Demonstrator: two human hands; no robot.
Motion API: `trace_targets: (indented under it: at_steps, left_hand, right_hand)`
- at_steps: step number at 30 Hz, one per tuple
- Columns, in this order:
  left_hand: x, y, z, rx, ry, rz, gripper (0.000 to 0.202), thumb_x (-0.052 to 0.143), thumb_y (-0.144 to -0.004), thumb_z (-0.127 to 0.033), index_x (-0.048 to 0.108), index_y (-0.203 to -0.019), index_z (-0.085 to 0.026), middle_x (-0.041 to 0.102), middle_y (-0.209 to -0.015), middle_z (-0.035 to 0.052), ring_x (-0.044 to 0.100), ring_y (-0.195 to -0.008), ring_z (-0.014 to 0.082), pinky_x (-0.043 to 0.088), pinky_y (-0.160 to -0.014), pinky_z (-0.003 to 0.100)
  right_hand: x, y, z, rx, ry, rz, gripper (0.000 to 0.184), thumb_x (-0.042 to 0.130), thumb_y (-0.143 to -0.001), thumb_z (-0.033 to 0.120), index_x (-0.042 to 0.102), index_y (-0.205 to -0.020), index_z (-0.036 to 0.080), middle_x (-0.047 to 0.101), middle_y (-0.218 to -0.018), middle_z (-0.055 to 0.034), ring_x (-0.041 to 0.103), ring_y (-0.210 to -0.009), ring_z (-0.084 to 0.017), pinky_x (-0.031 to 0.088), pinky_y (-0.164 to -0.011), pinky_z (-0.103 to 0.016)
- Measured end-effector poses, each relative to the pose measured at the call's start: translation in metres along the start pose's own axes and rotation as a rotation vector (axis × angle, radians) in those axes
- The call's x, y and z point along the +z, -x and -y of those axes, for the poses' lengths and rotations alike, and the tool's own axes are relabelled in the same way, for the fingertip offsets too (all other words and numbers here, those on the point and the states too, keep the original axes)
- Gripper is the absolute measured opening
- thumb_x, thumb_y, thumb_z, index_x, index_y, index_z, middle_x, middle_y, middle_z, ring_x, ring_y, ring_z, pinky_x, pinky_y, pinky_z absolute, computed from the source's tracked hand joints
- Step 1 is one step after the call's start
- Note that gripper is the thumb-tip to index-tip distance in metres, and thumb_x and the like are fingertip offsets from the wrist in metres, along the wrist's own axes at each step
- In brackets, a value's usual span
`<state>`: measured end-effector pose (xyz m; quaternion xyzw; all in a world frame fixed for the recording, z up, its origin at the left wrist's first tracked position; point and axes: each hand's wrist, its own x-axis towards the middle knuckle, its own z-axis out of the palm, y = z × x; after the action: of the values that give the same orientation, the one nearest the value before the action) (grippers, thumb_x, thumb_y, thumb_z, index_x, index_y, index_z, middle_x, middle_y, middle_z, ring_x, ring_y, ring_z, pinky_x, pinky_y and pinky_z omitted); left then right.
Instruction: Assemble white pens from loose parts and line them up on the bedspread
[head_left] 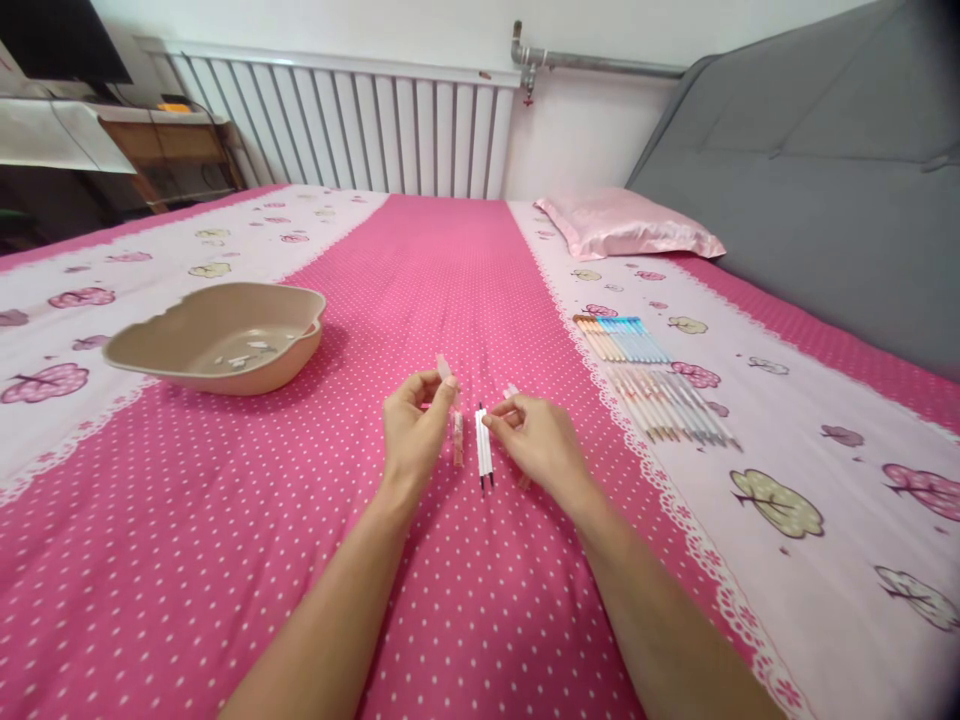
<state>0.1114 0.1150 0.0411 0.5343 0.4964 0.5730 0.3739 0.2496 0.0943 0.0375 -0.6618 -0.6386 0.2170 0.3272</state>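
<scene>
My left hand [411, 425] is closed in a pinch on a small pale pink pen cap [444, 367], held just above the pink dotted bedsheet [465, 290]. A pink pen barrel [457, 438] lies right beside that hand. My right hand [538, 440] is closed, its fingertips pinching the top of thin white pen refills [484, 450] with black tips, which lie on the sheet between the two hands. A small white piece [511, 391] shows just past the right fingers.
A beige plastic basin [217, 338] with a few small bits inside sits to the left. Two rows of several pens [649, 380] lie to the right. A pink pillow [626, 225], grey headboard [810, 170] and white radiator [337, 120] stand beyond.
</scene>
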Motion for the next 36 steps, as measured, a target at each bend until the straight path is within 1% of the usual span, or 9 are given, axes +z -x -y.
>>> trace_targets:
  at_steps: [3, 6, 12, 18, 22, 25, 27, 32, 36]
  left_hand:
    - [-0.001, 0.0, 0.0, -0.012, -0.01, -0.009, 0.027, 0.06, -0.075, -0.038, 0.063, -0.083, -0.013, 0.064, -0.076, 0.0036, 0.057, -0.069, 0.0128, 0.042, -0.063, 0.024]
    - [0.0, 0.0, 0.0, -0.021, -0.012, 0.004, 0.027, 0.062, -0.073, -0.038, 0.063, -0.083, -0.013, 0.065, -0.076, 0.0039, 0.058, -0.069, 0.013, 0.043, -0.063, 0.024]
    - [0.0, 0.0, 0.001, -0.019, -0.022, 0.015, 0.028, 0.062, -0.072, -0.038, 0.064, -0.083, -0.013, 0.066, -0.078, 0.0049, 0.058, -0.069, 0.0133, 0.044, -0.063, 0.024]
    - [0.0, 0.001, 0.0, -0.026, -0.031, 0.026, 0.028, 0.062, -0.072, -0.038, 0.064, -0.083, -0.013, 0.065, -0.076, 0.0047, 0.058, -0.068, 0.0134, 0.045, -0.063, 0.024]
    - [0.001, 0.001, 0.0, -0.018, -0.029, 0.054, 0.027, 0.062, -0.073, -0.038, 0.064, -0.084, -0.013, 0.064, -0.076, 0.0043, 0.058, -0.067, 0.0128, 0.045, -0.062, 0.024]
    - [0.003, 0.004, 0.0, -0.002, -0.035, 0.088, 0.027, 0.062, -0.073, -0.038, 0.064, -0.085, -0.013, 0.064, -0.075, 0.0038, 0.057, -0.065, 0.0123, 0.045, -0.061, 0.024]
    - [0.005, 0.006, -0.001, 0.013, -0.047, 0.124, 0.026, 0.062, -0.073, -0.037, 0.064, -0.083, -0.013, 0.064, -0.073, 0.0036, 0.057, -0.063, 0.0119, 0.045, -0.059, 0.023]
    - [0.012, 0.014, -0.005, 0.145, -0.159, 0.291, 0.022, 0.059, -0.076, -0.036, 0.064, -0.083, -0.015, 0.066, -0.074, 0.0039, 0.057, -0.061, 0.0121, 0.046, -0.057, 0.023]
    - [0.017, 0.021, -0.009, 0.256, -0.221, 0.382, 0.019, 0.057, -0.079, -0.034, 0.064, -0.082, -0.016, 0.066, -0.073, 0.0029, 0.059, -0.063, 0.0118, 0.047, -0.06, 0.024]
  right_hand:
    - [0.003, 0.007, 0.004, 0.064, 0.268, 0.047, 0.022, 0.061, -0.075, 0.036, 0.065, -0.087, 0.019, 0.069, -0.079, -0.0075, 0.064, -0.073, -0.022, 0.043, -0.061, -0.03]
    - [0.008, 0.011, 0.006, 0.07, 0.328, 0.088, 0.024, 0.061, -0.074, 0.034, 0.062, -0.093, 0.018, 0.068, -0.084, -0.0088, 0.064, -0.074, -0.022, 0.042, -0.059, -0.03]
    - [0.017, 0.008, 0.001, 0.108, 0.211, 0.117, 0.028, 0.063, -0.071, 0.028, 0.058, -0.097, 0.019, 0.068, -0.085, -0.0072, 0.064, -0.077, -0.02, 0.043, -0.061, -0.028]
    - [0.014, 0.003, -0.002, 0.074, -0.013, 0.105, 0.025, 0.061, -0.069, 0.021, 0.057, -0.094, 0.018, 0.066, -0.066, -0.0007, 0.063, -0.067, -0.017, 0.044, -0.06, -0.026]
    - [0.002, 0.0, 0.002, 0.035, -0.213, -0.039, 0.037, 0.059, -0.073, 0.026, 0.053, -0.108, 0.016, 0.066, -0.072, -0.0018, 0.062, -0.065, -0.014, 0.047, -0.062, -0.027]
    - [-0.01, -0.001, 0.006, -0.02, -0.387, -0.189, 0.052, 0.058, -0.075, 0.03, 0.043, -0.123, 0.015, 0.065, -0.083, -0.005, 0.063, -0.067, -0.014, 0.05, -0.061, -0.027]
    - [-0.019, 0.0, 0.009, -0.071, -0.459, -0.295, 0.056, 0.055, -0.078, 0.029, 0.036, -0.129, 0.017, 0.064, -0.088, -0.0059, 0.062, -0.067, -0.014, 0.051, -0.06, -0.027]
    - [-0.039, 0.006, 0.016, -0.219, -0.415, -0.543, 0.059, 0.048, -0.083, 0.023, 0.023, -0.137, 0.025, 0.061, -0.095, -0.0063, 0.061, -0.068, -0.013, 0.052, -0.061, -0.027]
    - [-0.05, 0.013, 0.021, -0.362, -0.305, -0.641, 0.063, 0.043, -0.085, 0.02, 0.015, -0.14, 0.031, 0.06, -0.1, -0.0061, 0.061, -0.069, -0.014, 0.053, -0.059, -0.028]
